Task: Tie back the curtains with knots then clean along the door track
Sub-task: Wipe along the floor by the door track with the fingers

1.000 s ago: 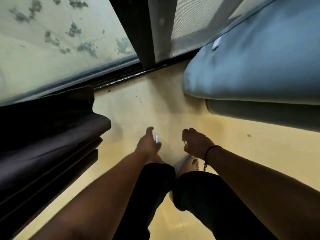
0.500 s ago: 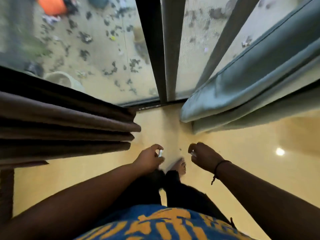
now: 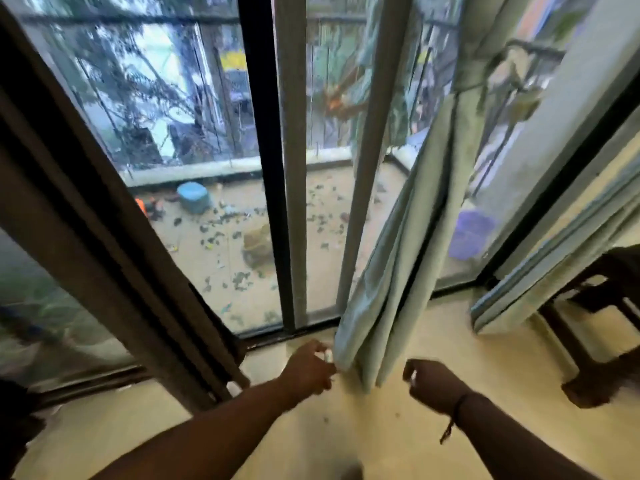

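My left hand (image 3: 311, 370) pinches a small white object (image 3: 326, 355) right beside the lower hem of the pale green curtain (image 3: 391, 258). That curtain hangs gathered and looks tied with a band higher up (image 3: 472, 85). My right hand (image 3: 434, 382) is curled to the right of the hem, with a small white piece showing at its fingers; it does not touch the cloth. A brown curtain (image 3: 104, 209) hangs in folds on the left. The dark door track (image 3: 294, 333) runs along the floor below the glass, just beyond my hands.
A dark wooden table (image 3: 602, 327) stands at the right, close to a second pale curtain (image 3: 554, 258). Sliding door frames (image 3: 277, 168) rise in the middle. Beyond the glass, a leaf-strewn balcony holds a blue tub (image 3: 194, 197) and a purple bucket (image 3: 471, 230).
My view has lifted from my feet and the floor to the doors and balcony. Both hands stay low and curled, now near the green curtain's hem.
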A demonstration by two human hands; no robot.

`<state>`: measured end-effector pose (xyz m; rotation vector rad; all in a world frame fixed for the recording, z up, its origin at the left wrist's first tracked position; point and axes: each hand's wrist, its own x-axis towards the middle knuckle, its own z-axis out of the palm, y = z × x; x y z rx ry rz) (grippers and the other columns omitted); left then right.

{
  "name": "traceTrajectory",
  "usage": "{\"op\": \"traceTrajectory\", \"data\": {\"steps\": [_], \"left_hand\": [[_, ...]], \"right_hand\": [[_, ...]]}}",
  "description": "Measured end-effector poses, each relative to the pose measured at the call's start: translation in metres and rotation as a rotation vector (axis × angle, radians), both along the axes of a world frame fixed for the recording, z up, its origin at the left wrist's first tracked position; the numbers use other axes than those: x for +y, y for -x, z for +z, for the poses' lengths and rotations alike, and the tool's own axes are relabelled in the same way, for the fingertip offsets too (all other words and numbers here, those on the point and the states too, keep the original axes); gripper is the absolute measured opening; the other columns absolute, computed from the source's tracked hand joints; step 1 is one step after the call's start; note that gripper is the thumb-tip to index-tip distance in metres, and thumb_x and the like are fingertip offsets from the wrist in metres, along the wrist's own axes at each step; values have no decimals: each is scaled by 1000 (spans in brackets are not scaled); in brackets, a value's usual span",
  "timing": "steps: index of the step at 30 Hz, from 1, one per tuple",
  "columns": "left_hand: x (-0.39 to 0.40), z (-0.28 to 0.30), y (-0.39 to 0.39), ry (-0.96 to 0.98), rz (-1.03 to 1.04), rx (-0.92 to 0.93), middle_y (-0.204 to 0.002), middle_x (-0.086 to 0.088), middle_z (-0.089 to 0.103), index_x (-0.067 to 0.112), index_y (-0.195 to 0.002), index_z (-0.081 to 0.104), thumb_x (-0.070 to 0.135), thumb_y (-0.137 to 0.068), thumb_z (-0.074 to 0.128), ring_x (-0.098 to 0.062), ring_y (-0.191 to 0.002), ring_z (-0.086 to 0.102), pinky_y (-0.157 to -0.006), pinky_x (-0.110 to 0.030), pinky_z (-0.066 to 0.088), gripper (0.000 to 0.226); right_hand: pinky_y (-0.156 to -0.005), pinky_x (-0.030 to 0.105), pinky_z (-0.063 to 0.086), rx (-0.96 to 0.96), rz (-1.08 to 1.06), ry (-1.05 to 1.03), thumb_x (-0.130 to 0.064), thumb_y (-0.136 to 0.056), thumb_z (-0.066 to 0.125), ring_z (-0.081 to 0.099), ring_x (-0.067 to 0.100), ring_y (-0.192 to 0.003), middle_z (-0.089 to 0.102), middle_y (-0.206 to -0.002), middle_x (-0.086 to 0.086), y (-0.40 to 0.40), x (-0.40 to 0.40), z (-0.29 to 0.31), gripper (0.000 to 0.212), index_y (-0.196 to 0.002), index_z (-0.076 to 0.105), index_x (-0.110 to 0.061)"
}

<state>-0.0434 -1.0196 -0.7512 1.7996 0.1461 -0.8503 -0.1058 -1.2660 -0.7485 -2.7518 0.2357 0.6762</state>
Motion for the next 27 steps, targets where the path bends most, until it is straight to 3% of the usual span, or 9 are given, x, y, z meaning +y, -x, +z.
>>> {"op": "traceTrajectory", "data": {"steps": [4,8,12,14,17,22,27], "left_hand": [[-16,29,37,57,0,32,-69,-12,59,16,-103,54,3,-80,65,-18,-44,53,-43,-19,36,29],[-55,50,51,56,-8,-26,-74,-11,59,16,-99,55,2,-84,62,-17,-49,55,-44,-19,40,21],[-126,63,80,85,-58,-81,-71,-11,57,12,-96,53,0,-85,62,-17,-48,53,-47,-20,40,19],[-210,67,129,136,-133,-45,-67,-11,56,15,-88,51,-3,-84,62,-16,-43,52,-45,-17,37,21],[-239,60,141,123,-138,-53,-57,-9,55,16,-80,49,3,-69,69,-18,-40,53,-44,-17,38,26],[-404,49,238,157,-356,-72,-69,-14,57,10,-93,54,-2,-81,65,-21,-48,56,-49,-23,43,21],[-501,53,306,155,-529,-87,-80,-14,62,14,-106,54,5,-85,64,-20,-57,57,-49,-23,41,26]], "right_hand": [[-76,18,36,4,10,-23,-16,-87,47,57,19,-109,63,-117,5,41,-6,26,17,-92,55,-29],[-77,21,38,-121,-12,-27,-16,-87,50,57,20,-107,64,-113,5,65,-32,58,23,-106,62,-20],[-82,24,42,-239,-130,-43,-17,-86,51,57,22,-106,63,-113,6,107,-90,79,24,-107,62,-21],[-85,27,44,-288,-241,-29,-17,-86,52,57,22,-105,63,-113,5,171,-162,81,25,-108,63,-21],[-86,27,44,-312,-296,-88,-17,-85,53,58,22,-105,64,-114,4,199,-192,88,26,-108,63,-21],[-84,25,43,-243,-500,-43,-17,-88,53,58,23,-106,64,-113,5,348,-348,87,24,-110,62,-16],[-74,23,39,-222,-718,-48,-15,-88,53,59,24,-98,65,-107,7,436,-442,81,11,-97,60,-17]]}}
